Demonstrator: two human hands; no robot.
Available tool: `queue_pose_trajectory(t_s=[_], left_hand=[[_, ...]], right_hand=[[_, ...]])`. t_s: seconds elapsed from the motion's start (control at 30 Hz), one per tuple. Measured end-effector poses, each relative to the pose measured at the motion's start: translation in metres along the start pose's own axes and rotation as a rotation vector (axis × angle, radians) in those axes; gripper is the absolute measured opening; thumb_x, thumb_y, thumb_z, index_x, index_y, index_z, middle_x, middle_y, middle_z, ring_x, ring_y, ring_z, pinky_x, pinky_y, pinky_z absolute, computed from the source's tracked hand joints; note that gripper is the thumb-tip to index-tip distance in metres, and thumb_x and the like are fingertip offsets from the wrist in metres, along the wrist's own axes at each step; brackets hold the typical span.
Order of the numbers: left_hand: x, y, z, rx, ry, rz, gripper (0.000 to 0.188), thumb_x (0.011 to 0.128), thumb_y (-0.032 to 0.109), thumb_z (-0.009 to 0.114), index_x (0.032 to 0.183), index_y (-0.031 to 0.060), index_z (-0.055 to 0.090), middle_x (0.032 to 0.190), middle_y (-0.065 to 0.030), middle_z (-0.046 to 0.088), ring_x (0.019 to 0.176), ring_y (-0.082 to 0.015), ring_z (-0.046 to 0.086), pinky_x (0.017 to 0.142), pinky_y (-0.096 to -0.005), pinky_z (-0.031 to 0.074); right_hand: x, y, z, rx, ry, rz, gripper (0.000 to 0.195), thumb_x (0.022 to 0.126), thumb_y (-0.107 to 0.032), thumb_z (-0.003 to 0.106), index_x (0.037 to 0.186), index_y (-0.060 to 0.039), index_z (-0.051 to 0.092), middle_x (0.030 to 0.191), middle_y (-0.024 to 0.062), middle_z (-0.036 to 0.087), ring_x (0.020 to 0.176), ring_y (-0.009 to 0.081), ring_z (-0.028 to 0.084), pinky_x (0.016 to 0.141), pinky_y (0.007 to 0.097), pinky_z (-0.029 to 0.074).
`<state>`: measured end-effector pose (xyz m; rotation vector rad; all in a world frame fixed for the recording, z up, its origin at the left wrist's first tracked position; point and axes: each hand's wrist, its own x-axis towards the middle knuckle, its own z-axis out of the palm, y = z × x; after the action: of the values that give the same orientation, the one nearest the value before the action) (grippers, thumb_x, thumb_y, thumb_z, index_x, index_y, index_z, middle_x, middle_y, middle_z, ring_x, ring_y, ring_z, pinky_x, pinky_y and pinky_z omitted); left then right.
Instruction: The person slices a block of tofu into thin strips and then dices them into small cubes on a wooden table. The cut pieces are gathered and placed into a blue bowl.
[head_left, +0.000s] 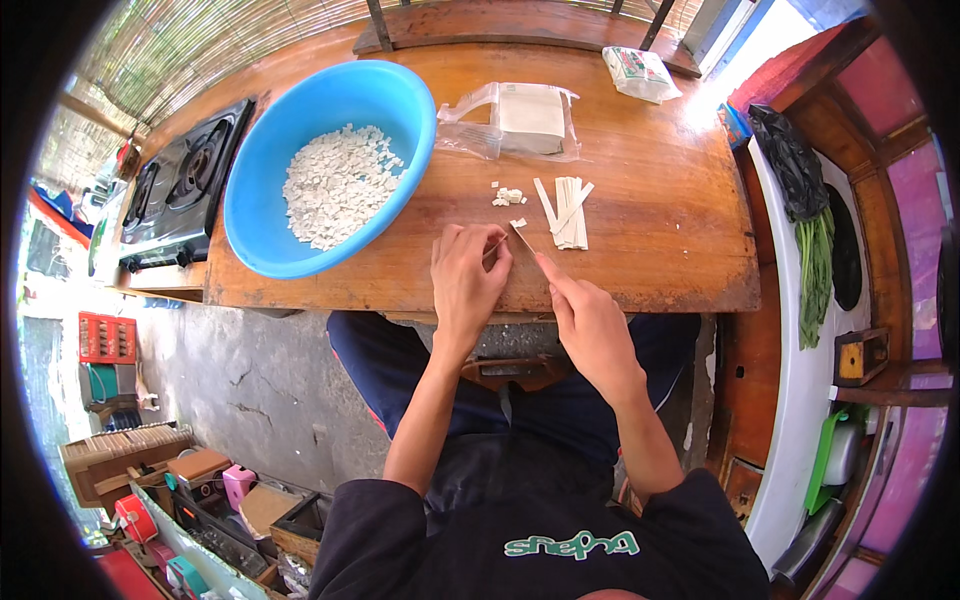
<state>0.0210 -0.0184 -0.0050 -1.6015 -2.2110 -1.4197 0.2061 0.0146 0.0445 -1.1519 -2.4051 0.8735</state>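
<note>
My left hand (469, 270) rests at the front of the wooden table with thumb and fingers pinched around a thin pale strip, mostly hidden by the fingers. In my right hand (596, 330) is a slim knife (524, 239), its handle hidden in the grip and its blade pointing at the left fingertips. A small white cut piece (519, 223) lies at the blade's tip. Just beyond sits a little heap of cut pieces (510, 196). To its right lies a bundle of long white strips (572, 217), some crossed over others.
A blue plastic basin (255, 217) holding many small white squares (337, 187) stands left on the wooden table (660, 195), beside a gas stove (187, 176). Behind are an opened clear pack of white sheets (531, 112) and a white plastic bag (640, 73). Green vegetables (814, 277) lie far right.
</note>
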Motion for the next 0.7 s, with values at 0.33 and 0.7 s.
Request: queue_pose_trajectory(t_s=[0.33,0.7], left_hand=[[-0.005,-0.004,0.003,0.158,0.042,-0.084,0.015,0.08,0.018,0.08,0.093,0.0118,0.074,0.097,0.0,0.068,0.101,-0.0253,0.057,0.092,-0.0433,0.041],[-0.004,-0.005,0.003,0.171,0.046,-0.065,0.012,0.079,0.014,0.081,0.09,0.0147,0.076,0.102,0.0017,0.069,0.104,-0.0247,0.057,0.095,-0.0415,0.041]], right_hand=[[-0.004,-0.006,-0.004,0.066,-0.028,-0.003,0.043,0.108,-0.018,0.055,0.151,-0.0228,0.058,0.092,0.0225,0.067,0.087,0.0447,0.068,0.079,0.0546,0.054],[-0.008,-0.002,-0.004,0.081,-0.025,0.019,0.041,0.108,-0.019,0.055,0.149,-0.0216,0.06,0.091,0.0219,0.067,0.088,0.0437,0.068,0.078,0.0531,0.053]])
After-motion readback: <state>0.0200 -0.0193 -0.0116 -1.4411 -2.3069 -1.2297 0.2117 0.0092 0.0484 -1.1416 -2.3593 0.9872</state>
